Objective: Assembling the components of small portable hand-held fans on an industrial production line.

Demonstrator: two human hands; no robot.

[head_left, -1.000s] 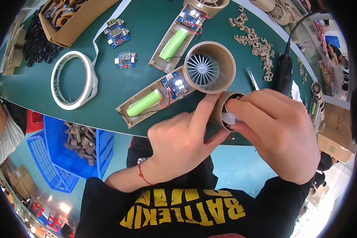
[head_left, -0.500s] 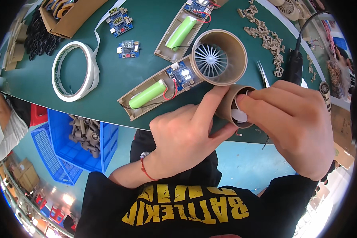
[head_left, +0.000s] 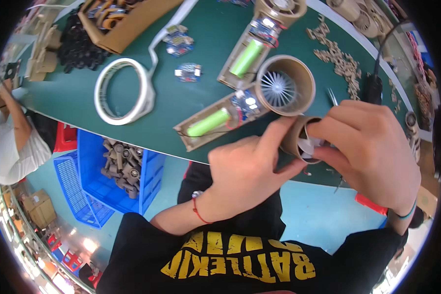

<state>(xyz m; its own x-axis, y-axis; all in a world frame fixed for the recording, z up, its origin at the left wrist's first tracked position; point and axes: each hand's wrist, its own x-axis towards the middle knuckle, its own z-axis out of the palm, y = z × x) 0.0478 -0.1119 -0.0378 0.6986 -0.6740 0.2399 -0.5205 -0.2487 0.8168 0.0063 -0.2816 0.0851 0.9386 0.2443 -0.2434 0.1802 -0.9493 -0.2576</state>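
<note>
My left hand (head_left: 257, 164) is closed around a short beige tube (head_left: 291, 139), its open end turned toward my right hand (head_left: 367, 142). The thumb and fingers of my right hand pinch at that mouth, on a white part (head_left: 306, 147) partly inside the tube; its full shape is hidden. Just beyond lies a beige fan housing: a wide cylinder (head_left: 306, 95) with a white bladed fan (head_left: 278, 88) inside. Its open handle shell (head_left: 193, 143) carries a green battery cell (head_left: 208, 122) and a blue circuit board (head_left: 246, 104).
A second housing with a green cell (head_left: 246, 58) lies behind. White tape roll (head_left: 100, 95), loose circuit boards (head_left: 187, 72) and a cardboard box (head_left: 117, 41) are to the left. Small beige parts (head_left: 345, 66) and tweezers (head_left: 332, 96) lie right. A blue crate (head_left: 90, 166) stands below the table edge.
The view has shifted, so the table's things appear further right and partly lower. My right thumb now shows lower at the tube's mouth, and more of the white part is visible.
</note>
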